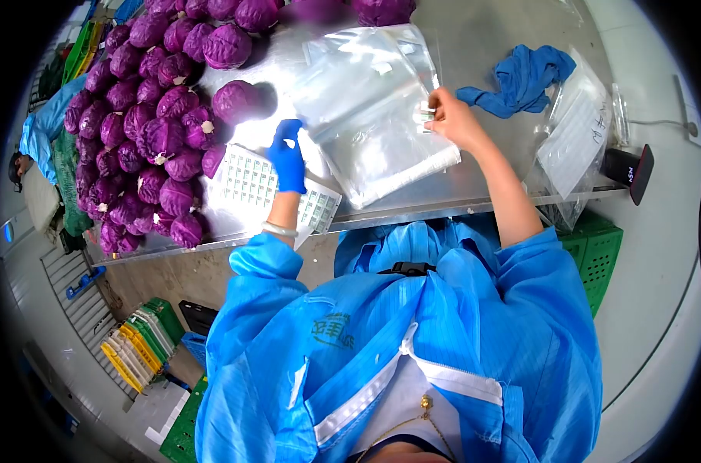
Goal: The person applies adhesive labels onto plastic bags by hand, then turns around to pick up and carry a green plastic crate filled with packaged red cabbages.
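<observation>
My left hand (290,158), in a blue glove, is held above a sheet of small printed labels (246,179). Its thumb and finger are pinched together; what is between them, if anything, is too small to make out. A second part of a label sheet (319,207) lies at the table edge beneath that wrist. My bare right hand (454,122) pinches a small white and green label (426,116) over the right side of a stack of clear plastic bags (373,116). The bags lie flat on the metal table between my hands.
Many purple cabbages (161,139) are piled on the left, with one loose cabbage (237,102) beside the bags. A blue glove (524,77) and white paper in plastic (574,139) lie to the right. Green crates (597,258) stand below the table.
</observation>
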`<control>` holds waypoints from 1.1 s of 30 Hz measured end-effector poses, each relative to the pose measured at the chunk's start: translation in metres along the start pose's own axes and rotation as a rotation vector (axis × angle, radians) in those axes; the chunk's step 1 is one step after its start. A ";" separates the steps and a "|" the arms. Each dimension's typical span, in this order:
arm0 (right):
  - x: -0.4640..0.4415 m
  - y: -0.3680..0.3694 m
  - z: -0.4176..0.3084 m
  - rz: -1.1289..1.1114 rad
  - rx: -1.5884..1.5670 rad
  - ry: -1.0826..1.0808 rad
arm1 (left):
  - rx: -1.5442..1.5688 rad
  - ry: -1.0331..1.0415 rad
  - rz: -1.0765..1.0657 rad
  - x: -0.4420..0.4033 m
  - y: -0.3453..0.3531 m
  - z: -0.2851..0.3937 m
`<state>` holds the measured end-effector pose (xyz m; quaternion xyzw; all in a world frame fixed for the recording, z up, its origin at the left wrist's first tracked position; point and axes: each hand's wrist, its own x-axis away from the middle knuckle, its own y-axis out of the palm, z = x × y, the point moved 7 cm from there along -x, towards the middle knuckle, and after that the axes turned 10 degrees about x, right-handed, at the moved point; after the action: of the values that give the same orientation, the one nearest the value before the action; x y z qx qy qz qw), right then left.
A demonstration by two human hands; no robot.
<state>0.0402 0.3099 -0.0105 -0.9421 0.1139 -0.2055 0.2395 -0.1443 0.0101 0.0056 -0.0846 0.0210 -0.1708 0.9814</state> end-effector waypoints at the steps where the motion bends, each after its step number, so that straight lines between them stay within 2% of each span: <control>1: -0.004 0.008 -0.006 0.007 0.105 -0.042 | 0.007 -0.029 -0.253 0.023 0.027 -0.007; 2: -0.008 0.015 -0.009 0.014 0.209 -0.084 | -0.175 0.038 -0.659 0.042 0.059 0.009; 3: -0.008 0.019 -0.018 0.105 0.308 -0.231 | -0.364 0.299 -0.855 0.060 0.080 0.020; 4: -0.010 0.021 -0.018 0.135 0.373 -0.238 | -0.435 0.321 -0.915 0.070 0.086 0.001; 6: -0.012 0.023 -0.018 0.190 0.504 -0.253 | -0.356 0.268 -0.893 0.069 0.084 -0.015; 9: -0.009 0.004 -0.016 0.334 0.511 -0.251 | -0.306 -0.079 -0.828 0.057 0.077 -0.033; 12: 0.001 -0.028 -0.022 0.236 0.010 0.057 | -0.174 -0.180 -0.836 0.048 0.074 -0.042; 13: 0.008 -0.036 -0.029 0.273 -0.426 -0.070 | 0.038 -0.307 -0.750 0.042 0.071 -0.041; 16: 0.028 -0.054 -0.046 0.246 -0.818 -0.126 | 0.149 -0.380 -0.486 -0.004 0.038 -0.024; 17: 0.027 -0.051 -0.039 0.221 -0.772 -0.129 | 0.277 -0.425 -0.202 -0.018 0.023 -0.018; 19: 0.025 -0.036 -0.022 0.163 -0.663 -0.083 | 0.349 -0.194 0.231 -0.040 -0.016 -0.008; 20: 0.023 -0.029 -0.015 0.133 -0.608 -0.063 | 0.408 -0.076 0.365 -0.036 -0.025 0.004; 22: 0.024 -0.023 -0.006 0.174 -0.571 0.010 | 0.194 -0.071 0.253 -0.021 -0.023 -0.004; 23: 0.023 -0.020 0.003 0.190 -0.567 0.035 | 0.078 0.025 -0.089 -0.004 0.008 -0.004; 24: 0.021 -0.019 0.009 0.208 -0.562 0.061 | 0.138 -0.063 -0.410 0.020 0.035 -0.004; 25: 0.020 -0.019 0.012 0.205 -0.534 0.061 | -0.213 0.087 -0.755 0.041 0.064 0.015; 26: 0.018 -0.019 0.014 0.202 -0.505 0.062 | -0.401 0.286 -0.939 0.060 0.080 0.015; 27: 0.017 -0.018 0.015 0.198 -0.475 0.062 | -0.548 0.335 -0.970 0.070 0.086 0.004; 29: 0.015 -0.021 0.013 0.205 -0.472 0.046 | -0.373 0.147 -0.901 0.062 0.075 -0.028; 31: 0.018 -0.026 0.009 0.216 -0.479 0.037 | -0.101 -0.025 -0.820 0.052 0.075 -0.021; 33: 0.019 -0.034 0.000 0.217 -0.496 0.022 | -0.099 0.034 -0.838 0.050 0.073 -0.002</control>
<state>0.0609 0.3333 0.0128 -0.9519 0.2638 -0.1545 0.0207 -0.0731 0.0608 -0.0093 -0.1302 0.0090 -0.5550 0.8215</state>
